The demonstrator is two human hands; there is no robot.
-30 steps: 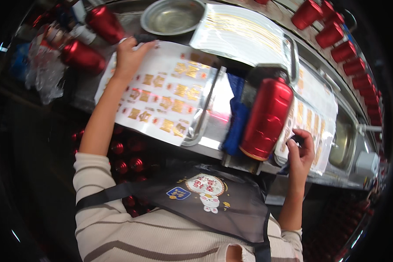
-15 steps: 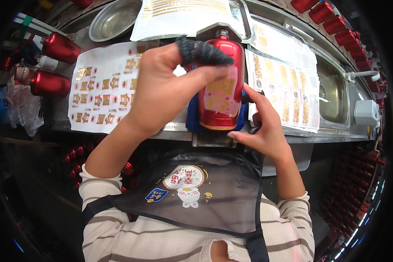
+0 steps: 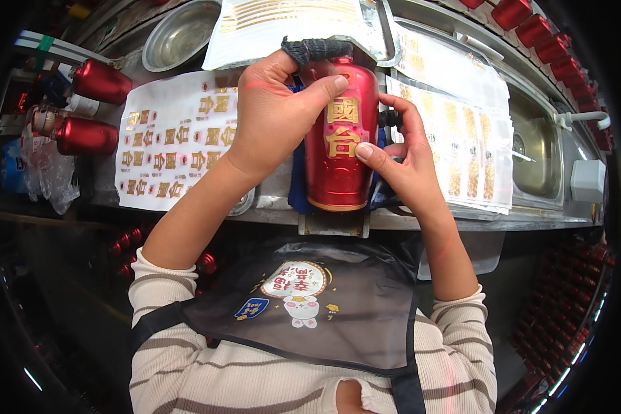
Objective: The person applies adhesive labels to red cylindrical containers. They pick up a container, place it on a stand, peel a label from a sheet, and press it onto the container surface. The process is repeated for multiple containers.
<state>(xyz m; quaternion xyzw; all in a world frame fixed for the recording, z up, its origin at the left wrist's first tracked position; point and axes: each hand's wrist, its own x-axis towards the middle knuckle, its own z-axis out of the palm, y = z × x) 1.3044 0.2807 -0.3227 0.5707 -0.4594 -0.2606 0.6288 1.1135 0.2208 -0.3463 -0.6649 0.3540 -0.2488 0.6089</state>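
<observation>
While your left hand (image 3: 274, 114) clasps the metallic-red bottle (image 3: 337, 181) at 11 o'clock, your right hand (image 3: 412, 165) grips it at 3.

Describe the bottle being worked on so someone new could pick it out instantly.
Start at the metal counter beyond the dark apron. Near its middle, between the left hand and the right hand, is a red bottle with blue cloth showing at both sides. Large gold lettering on its face sets it apart from the two red bottles at far left, which show none.
</observation>
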